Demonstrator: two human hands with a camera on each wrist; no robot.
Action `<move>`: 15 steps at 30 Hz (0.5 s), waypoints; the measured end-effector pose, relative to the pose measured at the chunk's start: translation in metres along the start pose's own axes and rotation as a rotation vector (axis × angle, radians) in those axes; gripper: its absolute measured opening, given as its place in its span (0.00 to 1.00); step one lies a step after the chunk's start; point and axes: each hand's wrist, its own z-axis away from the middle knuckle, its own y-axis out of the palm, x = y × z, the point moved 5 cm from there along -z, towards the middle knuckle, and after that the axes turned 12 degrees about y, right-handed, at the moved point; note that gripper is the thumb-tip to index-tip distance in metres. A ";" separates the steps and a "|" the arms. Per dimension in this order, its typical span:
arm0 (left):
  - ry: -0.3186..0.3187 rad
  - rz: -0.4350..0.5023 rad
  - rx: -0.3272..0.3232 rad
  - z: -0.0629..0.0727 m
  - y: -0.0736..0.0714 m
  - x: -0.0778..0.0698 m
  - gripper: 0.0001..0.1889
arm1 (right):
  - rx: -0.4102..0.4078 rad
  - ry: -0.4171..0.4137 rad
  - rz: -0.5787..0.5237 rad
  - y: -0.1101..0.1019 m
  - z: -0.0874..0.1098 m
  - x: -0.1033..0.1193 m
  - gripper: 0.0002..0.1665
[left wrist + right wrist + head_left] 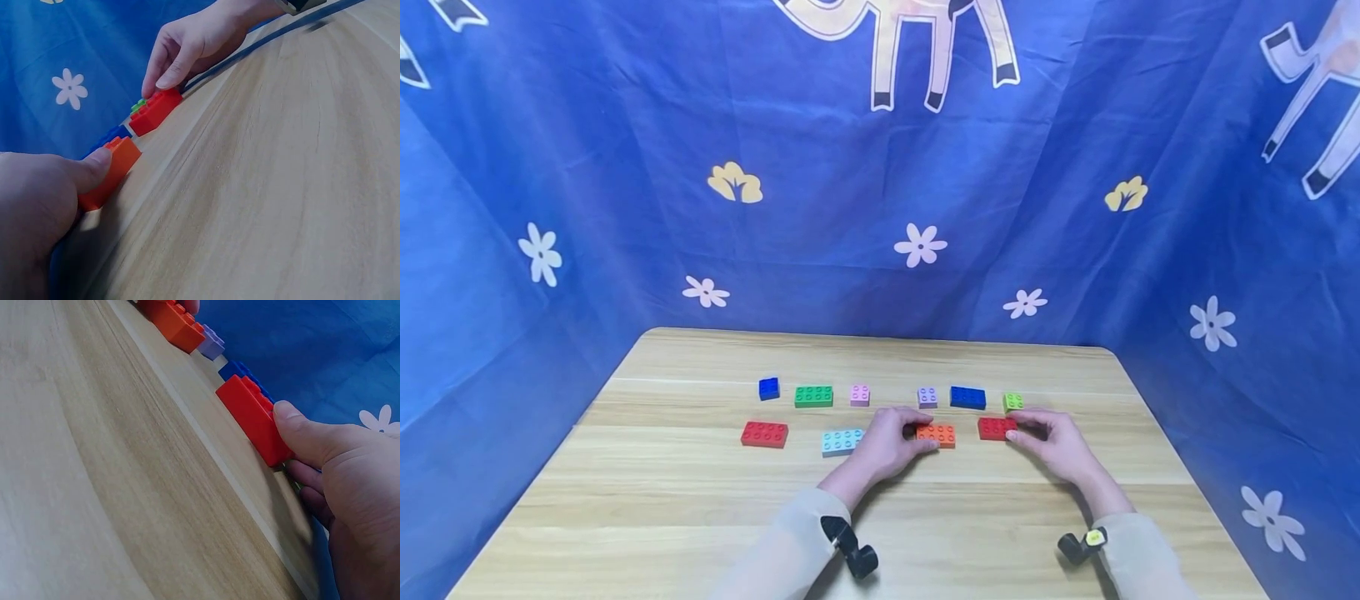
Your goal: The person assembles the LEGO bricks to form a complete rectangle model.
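Observation:
An orange brick (936,436) lies on the table with my left hand (887,446) at its left end, thumb on the near side and fingers on the far side. The left wrist view shows that thumb (95,165) against the orange brick. My right hand (1058,446) pinches the right end of a red brick (994,429). In the right wrist view its thumb (290,419) lies on the red brick's upper edge, with part of the fingers hidden behind. A light blue brick (840,443) sits just left of my left hand, partly covered by it.
Behind stand a small blue brick (769,388), a green brick (814,396), a pink brick (860,395), a lilac brick (928,397), a dark blue brick (967,397) and a lime brick (1013,402). Another red brick (764,434) lies at left. A blue curtain (820,275) surrounds the wooden table (647,500).

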 end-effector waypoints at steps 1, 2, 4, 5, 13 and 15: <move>0.004 -0.005 -0.004 0.000 0.000 0.001 0.24 | -0.005 -0.002 0.009 0.000 0.000 0.000 0.24; 0.005 -0.009 -0.006 0.000 0.000 0.002 0.24 | -0.008 -0.007 0.018 0.000 -0.001 0.001 0.24; 0.010 -0.012 -0.011 -0.001 0.000 0.003 0.23 | -0.016 -0.015 0.027 0.000 -0.002 0.001 0.22; 0.014 -0.015 -0.011 -0.001 0.000 0.004 0.23 | -0.018 -0.017 0.028 0.000 -0.002 0.001 0.21; 0.021 -0.028 0.004 -0.002 0.000 0.006 0.24 | -0.011 0.003 0.031 0.001 -0.002 -0.001 0.19; 0.019 -0.027 0.006 -0.002 0.000 0.007 0.24 | 0.000 0.009 0.040 0.001 -0.002 -0.001 0.20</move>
